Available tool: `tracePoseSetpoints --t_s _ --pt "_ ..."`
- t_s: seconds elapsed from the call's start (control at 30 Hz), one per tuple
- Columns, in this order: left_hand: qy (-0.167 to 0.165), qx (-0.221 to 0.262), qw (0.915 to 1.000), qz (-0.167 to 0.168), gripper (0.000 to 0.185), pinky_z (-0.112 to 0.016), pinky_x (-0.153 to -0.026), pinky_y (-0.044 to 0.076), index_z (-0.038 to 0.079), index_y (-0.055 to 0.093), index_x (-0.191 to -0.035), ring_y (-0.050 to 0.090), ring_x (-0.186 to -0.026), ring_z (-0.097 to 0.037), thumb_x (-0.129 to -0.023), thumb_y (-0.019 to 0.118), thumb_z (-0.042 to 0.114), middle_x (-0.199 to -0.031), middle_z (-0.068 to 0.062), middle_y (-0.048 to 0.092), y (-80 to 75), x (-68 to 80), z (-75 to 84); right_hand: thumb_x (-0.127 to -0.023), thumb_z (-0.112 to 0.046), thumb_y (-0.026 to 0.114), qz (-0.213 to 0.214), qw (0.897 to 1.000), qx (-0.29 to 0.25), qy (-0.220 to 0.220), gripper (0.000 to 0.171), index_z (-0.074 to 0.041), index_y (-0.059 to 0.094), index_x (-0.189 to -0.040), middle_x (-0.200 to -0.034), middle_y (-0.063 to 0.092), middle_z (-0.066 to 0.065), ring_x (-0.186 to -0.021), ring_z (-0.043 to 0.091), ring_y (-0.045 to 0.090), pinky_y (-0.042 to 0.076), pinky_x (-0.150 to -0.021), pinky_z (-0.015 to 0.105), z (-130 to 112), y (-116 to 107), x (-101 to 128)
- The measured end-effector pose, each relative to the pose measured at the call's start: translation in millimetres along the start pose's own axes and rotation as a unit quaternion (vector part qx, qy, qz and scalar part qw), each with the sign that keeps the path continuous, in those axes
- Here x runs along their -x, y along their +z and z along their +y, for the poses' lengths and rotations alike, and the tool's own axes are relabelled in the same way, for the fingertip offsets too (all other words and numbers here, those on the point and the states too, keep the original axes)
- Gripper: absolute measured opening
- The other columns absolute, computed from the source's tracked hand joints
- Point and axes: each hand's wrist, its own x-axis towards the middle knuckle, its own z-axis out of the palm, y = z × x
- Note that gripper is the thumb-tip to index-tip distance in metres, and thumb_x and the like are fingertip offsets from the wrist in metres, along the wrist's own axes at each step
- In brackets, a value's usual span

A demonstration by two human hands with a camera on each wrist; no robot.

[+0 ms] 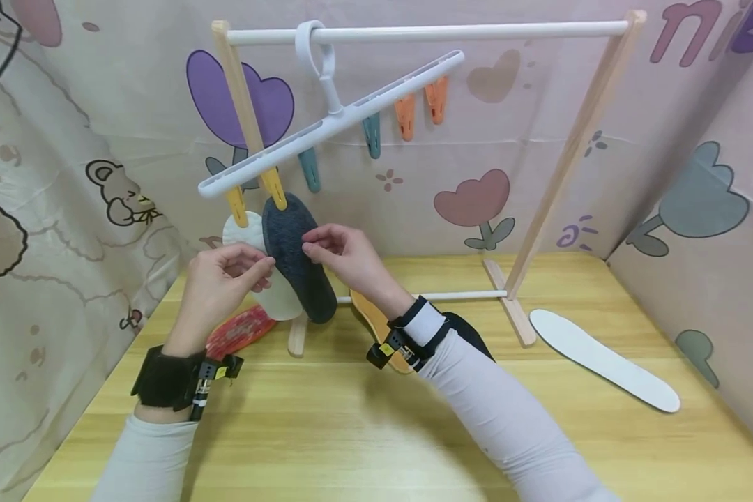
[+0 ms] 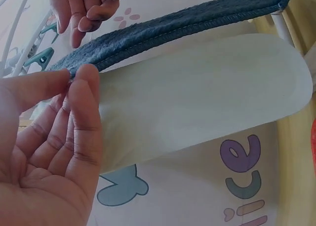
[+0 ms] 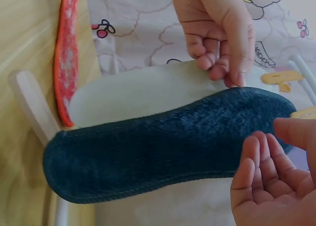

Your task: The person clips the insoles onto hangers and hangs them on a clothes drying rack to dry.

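Head view shows your left hand [image 1: 222,279] pinching the edge of the dark blue insole [image 1: 298,258], which hangs from a yellow clip [image 1: 275,187] on the white hanger [image 1: 332,118]. Your right hand [image 1: 345,254] holds its fingers loosely curled at the insole's opposite edge (contact cannot be confirmed). A white insole [image 1: 241,233] hangs just behind, touching it, on a neighbouring clip.
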Motion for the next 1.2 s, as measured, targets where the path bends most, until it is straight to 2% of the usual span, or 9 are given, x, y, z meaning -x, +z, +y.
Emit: tracePoseSetpoints --t_s 0.17,0.27,0.33,0.57,0.83,0.93,1.1,1.2 --pt "0.003 -0.015 0.9998 -0.013 0.024 -0.021 -0.063 0.058 0.007 0.079 -0.102 0.075 -0.069 -0.009 -0.103 0.075 0.031 -0.089 -0.014 0.081 2.1 1.6 -0.6 -0.108 -0.02 0.068 -0.034 0.999 0.004 0.028 0.026 -0.003 0.072 -0.125 -0.115 0.077 0.015 -0.099 0.025 0.075 0.063 -0.089 0.036 5 6 4" --pt "0.006 -0.018 0.9996 -0.02 0.024 -0.021 -0.062 0.059 0.007 0.079 -0.1 0.076 -0.069 -0.013 -0.103 0.075 0.03 -0.087 -0.013 0.081 2.5 2.6 -2.8 -0.109 -0.022 0.066 -0.059 0.997 0.007 0.042 0.026 -0.003 0.072 -0.126 -0.115 0.077 0.015 -0.102 0.027 0.075 0.064 -0.09 0.037 8 9 6" --pt "0.009 -0.019 0.9996 -0.021 0.023 -0.022 -0.061 0.059 0.007 0.08 -0.098 0.076 -0.069 -0.015 -0.103 0.075 0.029 -0.085 -0.013 0.08 2.1 3.8 -4.7 -0.109 -0.021 0.066 -0.076 0.996 0.006 0.045 0.026 -0.002 0.072 -0.126 -0.114 0.077 0.016 -0.101 0.025 0.075 0.064 -0.09 0.035 11 11 7" --pt "0.016 -0.033 0.999 -0.025 0.022 -0.023 -0.059 0.058 0.007 0.079 -0.097 0.075 -0.066 -0.016 -0.104 0.075 0.028 -0.084 -0.011 0.08 0.3 8.7 -9.1 -0.108 -0.022 0.067 -0.107 0.993 0.011 0.054 0.025 -0.002 0.074 -0.122 -0.112 0.079 0.014 -0.104 0.032 0.076 0.063 -0.097 0.048 15 18 11" --pt "0.018 -0.057 0.9977 -0.032 0.018 -0.021 -0.058 0.054 0.009 0.08 -0.099 0.073 -0.063 -0.013 -0.103 0.076 0.026 -0.078 -0.007 0.08 -4.4 14.6 -15.1 -0.11 -0.021 0.064 -0.14 0.988 0.012 0.06 0.028 0.001 0.075 -0.122 -0.111 0.08 0.017 -0.103 0.033 0.079 0.065 -0.091 0.041 25 32 13" --pt "0.014 -0.075 0.9964 -0.039 0.019 -0.02 -0.06 0.052 0.01 0.081 -0.1 0.074 -0.065 -0.011 -0.103 0.075 0.028 -0.081 -0.006 0.08 -6.5 16.7 -18.3 -0.111 -0.021 0.062 -0.156 0.986 0.019 0.06 0.03 0.003 0.076 -0.122 -0.111 0.08 0.017 -0.104 0.032 0.079 0.065 -0.092 0.042 28 37 14" --pt "0.006 -0.098 0.9938 -0.052 0.019 -0.021 -0.063 0.051 0.012 0.082 -0.1 0.073 -0.07 -0.009 -0.103 0.075 0.03 -0.085 -0.005 0.081 -10.9 20.0 -26.7 -0.111 -0.024 0.062 -0.174 0.981 0.034 0.076 0.03 0.0 0.077 -0.122 -0.111 0.081 0.017 -0.106 0.038 0.077 0.064 -0.094 0.047 31 42 17" --pt "0.002 -0.114 0.9916 -0.061 0.02 -0.022 -0.06 0.05 0.013 0.082 -0.098 0.069 -0.068 -0.005 -0.103 0.076 0.031 -0.083 -0.004 0.081 -12.1 21.9 -32.3 -0.11 -0.025 0.064 -0.182 0.979 0.045 0.083 0.03 -0.001 0.077 -0.124 -0.114 0.08 0.018 -0.107 0.039 0.077 0.064 -0.085 0.036 31 44 18"
